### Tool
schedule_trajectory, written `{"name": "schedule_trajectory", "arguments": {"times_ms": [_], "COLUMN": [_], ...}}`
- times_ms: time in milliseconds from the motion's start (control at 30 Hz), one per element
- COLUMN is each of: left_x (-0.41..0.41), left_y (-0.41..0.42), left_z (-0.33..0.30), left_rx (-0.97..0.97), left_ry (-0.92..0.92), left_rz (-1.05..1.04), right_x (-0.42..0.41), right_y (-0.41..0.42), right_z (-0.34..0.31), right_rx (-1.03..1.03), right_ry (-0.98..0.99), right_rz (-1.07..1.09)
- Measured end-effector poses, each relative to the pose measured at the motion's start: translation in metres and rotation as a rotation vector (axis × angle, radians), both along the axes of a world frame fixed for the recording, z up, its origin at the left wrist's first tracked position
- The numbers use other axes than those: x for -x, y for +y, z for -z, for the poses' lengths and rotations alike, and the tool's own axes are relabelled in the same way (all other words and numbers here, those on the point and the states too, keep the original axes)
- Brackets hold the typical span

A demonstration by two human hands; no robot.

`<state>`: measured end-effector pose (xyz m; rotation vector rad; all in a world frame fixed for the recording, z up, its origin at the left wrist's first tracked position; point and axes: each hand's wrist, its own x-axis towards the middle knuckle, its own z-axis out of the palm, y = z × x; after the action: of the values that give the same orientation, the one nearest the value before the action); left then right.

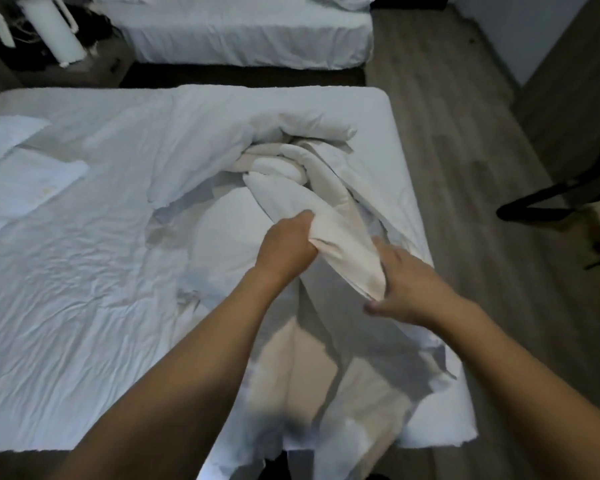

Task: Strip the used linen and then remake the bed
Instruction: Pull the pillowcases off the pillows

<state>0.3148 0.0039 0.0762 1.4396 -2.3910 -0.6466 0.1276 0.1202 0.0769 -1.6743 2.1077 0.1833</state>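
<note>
A bunched white duvet (pixel 312 188) lies twisted on the right half of the near bed (pixel 84 306), whose white sheet is wrinkled. My left hand (pixel 288 244) grips a raised fold of the duvet from the left. My right hand (pixel 406 282) holds the same fold from the right, thumb under its lower edge. More of the cloth hangs down over the bed's near edge between my arms. Two white pillows (pixel 25 178) lie at the left end of the bed.
A second bed (pixel 250 39) with white linen stands beyond, across a dark gap. A bedside unit with a white appliance (pixel 52 29) is at the far left. Wooden floor (pixel 465 168) runs along the right, with a dark chair base (pixel 551 199) on it.
</note>
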Motion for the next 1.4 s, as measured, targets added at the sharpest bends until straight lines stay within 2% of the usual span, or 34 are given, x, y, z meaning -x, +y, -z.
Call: {"name": "schedule_trajectory", "arguments": {"times_ms": [100, 200, 267, 333, 400, 467, 533, 600, 667, 733, 800, 833, 933, 1067, 1133, 1233, 1300, 1400], "left_x": [0.005, -0.025, -0.046, -0.056, -0.056, -0.048, -0.03, -0.007, 0.011, 0.025, 0.031, 0.03, 0.02, 0.006, -0.012, -0.035, -0.022, 0.018], "left_y": [0.034, 0.054, 0.051, 0.044, 0.041, 0.041, 0.04, 0.039, 0.042, 0.052, 0.065, 0.073, 0.095, 0.104, 0.098, 0.076, 0.064, 0.076], "left_z": [-0.006, 0.016, 0.041, 0.064, 0.081, 0.085, 0.067, 0.041, 0.016, -0.004, -0.009, -0.008, 0.014, 0.054, 0.072, 0.081, 0.07, 0.03], "left_rx": [-0.005, 0.019, 0.076, 0.06, 0.042, 0.002, -0.107, -0.145, -0.072, -0.039, -0.015, -0.015, -0.02, 0.139, 0.117, -0.095, -0.209, -0.194], "left_ry": [0.054, 0.113, -0.02, -0.179, -0.261, -0.17, 0.078, 0.195, 0.196, 0.152, 0.063, 0.025, -0.051, -0.184, -0.21, -0.125, -0.044, 0.104], "left_rz": [0.064, -0.08, -0.147, -0.217, -0.287, -0.351, -0.384, -0.327, -0.254, -0.17, -0.113, -0.098, -0.068, -0.065, -0.134, -0.348, -0.262, -0.173], "right_x": [-0.03, -0.032, -0.027, -0.021, -0.009, 0.015, 0.047, 0.073, 0.07, 0.04, 0.006, -0.003, -0.004, 0.003, 0.022, 0.076, 0.104, 0.098], "right_y": [-0.016, -0.012, 0.0, 0.017, 0.039, 0.056, 0.062, 0.058, 0.05, 0.038, 0.027, 0.022, 0.025, 0.043, 0.05, 0.066, 0.072, 0.068], "right_z": [0.016, 0.012, -0.005, -0.024, -0.045, -0.059, -0.063, -0.059, -0.054, -0.048, -0.036, -0.028, -0.012, -0.011, -0.026, -0.045, -0.051, -0.048], "right_rx": [0.188, 0.243, 0.284, 0.331, 0.375, 0.395, 0.283, 0.16, 0.13, 0.281, 0.425, 0.411, 0.201, 0.226, 0.252, 0.319, 0.294, 0.105], "right_ry": [-0.145, -0.196, -0.223, -0.252, -0.287, -0.289, -0.107, 0.035, 0.05, -0.002, -0.063, -0.089, -0.148, -0.127, -0.147, -0.143, -0.077, -0.06], "right_rz": [0.125, 0.182, 0.13, 0.08, 0.096, 0.178, 0.265, 0.361, 0.285, 0.053, -0.061, -0.055, 0.078, -0.013, 0.042, 0.199, 0.227, 0.115]}}
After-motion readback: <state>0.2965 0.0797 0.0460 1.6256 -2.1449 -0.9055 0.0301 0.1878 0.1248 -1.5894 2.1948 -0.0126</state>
